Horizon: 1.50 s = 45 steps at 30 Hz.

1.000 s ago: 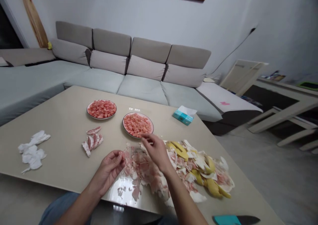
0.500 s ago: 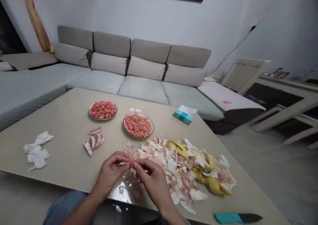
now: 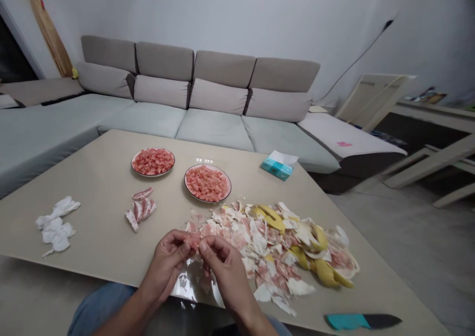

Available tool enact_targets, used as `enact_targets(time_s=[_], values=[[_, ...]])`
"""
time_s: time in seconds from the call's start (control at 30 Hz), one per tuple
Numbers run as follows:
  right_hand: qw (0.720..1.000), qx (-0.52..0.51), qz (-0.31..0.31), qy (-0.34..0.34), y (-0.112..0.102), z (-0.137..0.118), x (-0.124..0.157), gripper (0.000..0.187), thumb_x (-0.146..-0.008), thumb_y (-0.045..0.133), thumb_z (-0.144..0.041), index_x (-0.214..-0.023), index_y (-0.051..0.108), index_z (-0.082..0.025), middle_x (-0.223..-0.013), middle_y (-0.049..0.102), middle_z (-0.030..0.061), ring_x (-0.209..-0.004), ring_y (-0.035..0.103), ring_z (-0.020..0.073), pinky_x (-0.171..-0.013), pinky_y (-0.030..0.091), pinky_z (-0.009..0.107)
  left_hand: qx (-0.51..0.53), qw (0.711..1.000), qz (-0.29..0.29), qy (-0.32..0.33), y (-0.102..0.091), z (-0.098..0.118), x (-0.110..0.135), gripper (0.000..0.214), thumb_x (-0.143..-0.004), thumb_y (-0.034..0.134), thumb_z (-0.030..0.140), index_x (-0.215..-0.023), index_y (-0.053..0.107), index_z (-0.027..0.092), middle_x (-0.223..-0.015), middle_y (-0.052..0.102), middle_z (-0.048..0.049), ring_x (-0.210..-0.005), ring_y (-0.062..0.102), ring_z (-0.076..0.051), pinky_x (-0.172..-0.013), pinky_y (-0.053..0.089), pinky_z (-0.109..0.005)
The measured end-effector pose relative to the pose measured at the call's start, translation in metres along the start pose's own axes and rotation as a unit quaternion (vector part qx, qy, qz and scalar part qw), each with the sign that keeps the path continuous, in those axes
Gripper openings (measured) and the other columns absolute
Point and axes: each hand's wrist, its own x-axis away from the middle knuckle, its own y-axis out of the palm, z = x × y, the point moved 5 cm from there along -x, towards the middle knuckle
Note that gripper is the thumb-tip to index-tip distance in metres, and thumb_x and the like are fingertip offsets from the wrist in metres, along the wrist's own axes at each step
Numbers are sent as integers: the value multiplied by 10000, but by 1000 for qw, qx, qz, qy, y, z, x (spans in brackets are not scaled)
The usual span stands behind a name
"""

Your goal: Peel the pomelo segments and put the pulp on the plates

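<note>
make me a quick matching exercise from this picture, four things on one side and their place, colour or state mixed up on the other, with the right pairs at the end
Things
1. knife
2. tissue box
3. pulp
4. peel

Descriptions
a. held between the left hand and the right hand
b. yellow
c. lying near the picture's bottom right corner
d. turquoise, with white tissue sticking out

Right pairs: 1-c, 2-d, 3-a, 4-b
</note>
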Motion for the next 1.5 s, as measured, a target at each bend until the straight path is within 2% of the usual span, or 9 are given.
enact_targets(time_s=[0.17,0.37,0.53,0.63,0.77,0.9,1.07,1.3,1.5], values=[[999,18,11,-26,8,1,3,355,-832,606,-515,-743,585,-172,-593,495,-37,-475,406,93,-456,326,211,77,996,4,-39,-2,-9,-1,197,-646,845,169,-720,666,136,-747,694,0,-690,638,-70,-689,522,-143],[972,152,87,-154,15,-10,10,256,-894,541,-376,-719,582,-194,-677,574,6,-631,515,151,-579,408,241,157,985,9,-69,2,-17,3,205,-659,838,169,-731,647,143,-739,678,8,-708,657,-85,-701,549,-156],[969,166,91,-160,19,-3,10,239,-921,508,-341,-733,562,-203,-688,574,9,-642,526,157,-593,412,253,232,963,84,-108,-1,-24,7,127,-762,714,30,-732,674,147,-734,705,2,-649,678,-68,-654,568,-130],[968,171,90,-162,20,-1,9,233,-923,505,-329,-735,557,-204,-695,570,9,-649,526,158,-597,410,255,265,943,137,-147,-3,-27,10,230,-870,552,-7,-751,685,138,-729,724,-16,-635,692,-68,-625,575,-125],[968,175,81,-159,22,2,8,232,-926,501,-325,-737,556,-204,-698,570,8,-658,533,159,-608,410,258,295,925,157,-179,0,-25,12,328,-934,441,17,-746,688,124,-722,731,-35,-623,700,-75,-605,582,-138],[969,175,76,-156,24,3,9,233,-926,503,-324,-735,560,-202,-700,575,10,-667,541,160,-619,419,259,309,922,143,-185,0,-25,14,273,-917,492,30,-755,689,128,-733,727,-32,-628,694,-71,-594,572,-125],[976,170,36,-133,20,-2,5,225,-906,543,-349,-770,620,-187,-741,621,26,-678,564,157,-611,431,254,261,952,104,-119,-5,-16,8,98,-797,687,54,-788,685,151,-740,706,-1,-632,675,-67,-600,560,-128],[994,98,10,-35,9,2,-3,373,-817,658,-450,-1074,589,-189,-876,626,32,-603,528,119,-513,423,229,99,995,21,9,-3,10,0,178,-696,811,177,-771,655,135,-776,695,-18,-711,650,-106,-674,554,-194],[1000,13,-24,-7,10,6,-6,347,-797,679,-489,-912,631,-165,-656,565,-18,-544,490,102,-493,421,215,52,999,16,6,-4,9,2,172,-706,806,198,-777,663,133,-772,679,-13,-682,616,-89,-643,538,-177]])
